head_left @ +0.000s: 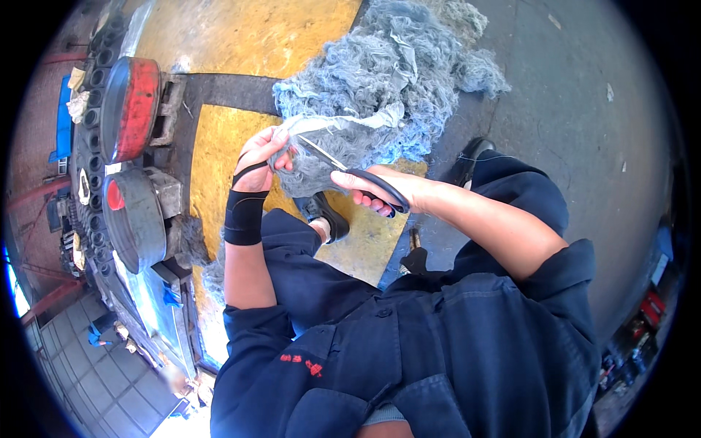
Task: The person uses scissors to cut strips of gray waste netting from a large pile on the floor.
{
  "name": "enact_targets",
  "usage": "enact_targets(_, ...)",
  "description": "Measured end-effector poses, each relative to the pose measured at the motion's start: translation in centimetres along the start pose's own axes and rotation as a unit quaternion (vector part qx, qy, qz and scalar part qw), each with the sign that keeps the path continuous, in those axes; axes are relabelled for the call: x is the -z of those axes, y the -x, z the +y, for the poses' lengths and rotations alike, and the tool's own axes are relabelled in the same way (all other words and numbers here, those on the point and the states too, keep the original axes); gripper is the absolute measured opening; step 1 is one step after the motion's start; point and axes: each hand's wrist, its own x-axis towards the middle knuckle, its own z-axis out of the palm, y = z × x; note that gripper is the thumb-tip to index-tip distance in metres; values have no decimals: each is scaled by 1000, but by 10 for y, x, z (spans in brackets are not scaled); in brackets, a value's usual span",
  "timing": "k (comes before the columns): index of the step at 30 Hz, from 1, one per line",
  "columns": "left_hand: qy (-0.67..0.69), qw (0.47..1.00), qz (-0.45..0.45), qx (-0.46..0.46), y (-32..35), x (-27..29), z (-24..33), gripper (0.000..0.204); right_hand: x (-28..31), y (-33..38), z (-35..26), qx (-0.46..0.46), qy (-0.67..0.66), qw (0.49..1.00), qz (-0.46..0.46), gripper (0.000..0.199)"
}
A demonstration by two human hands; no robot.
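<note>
My left hand, with a black wrist wrap on it, pinches the end of a pale fabric strip. Grey tangled fibres hang below those fingers. In my right hand is a pair of scissors with black handles. Its blades point up and left toward the pinched end of the strip; I cannot tell whether they touch it. From my left hand the strip runs right, across a large heap of blue-grey fibre waste on the floor in front of me.
Yellow floor panels lie ahead and left. Two large round drums, one red and black, one grey, stand at the left beside a wooden pallet. My shoes are close to the heap. Dark grey floor stretches right.
</note>
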Motion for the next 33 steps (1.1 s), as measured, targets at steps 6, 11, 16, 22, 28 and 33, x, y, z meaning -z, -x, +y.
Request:
enact_targets(6, -4, 1000, -10, -5, 1, -9, 4, 22, -7, -3, -4, 8, -67, 997, -22, 62)
enact_targets(11, 5, 1000, -14, 2, 1, -18, 6, 25, -12, -15, -4, 36, -93, 995, -27, 61)
enact_targets(16, -6, 1000, -26, -7, -1, -26, 8, 24, -12, -23, -2, 46, -72, 996, -15, 63)
enact_targets(22, 7, 1000, -2, -26, -3, -28, 2, 21, -14, -24, -3, 100, -106, 989, 3, 65)
enact_targets(28, -5, 999, 27, -45, -4, -31, 3, 18, -13, -13, -10, 66, -109, 992, 7, 63)
enact_targets(33, -37, 997, 41, -52, -5, -32, 1, 18, -15, -7, -13, 63, -102, 992, 30, 63)
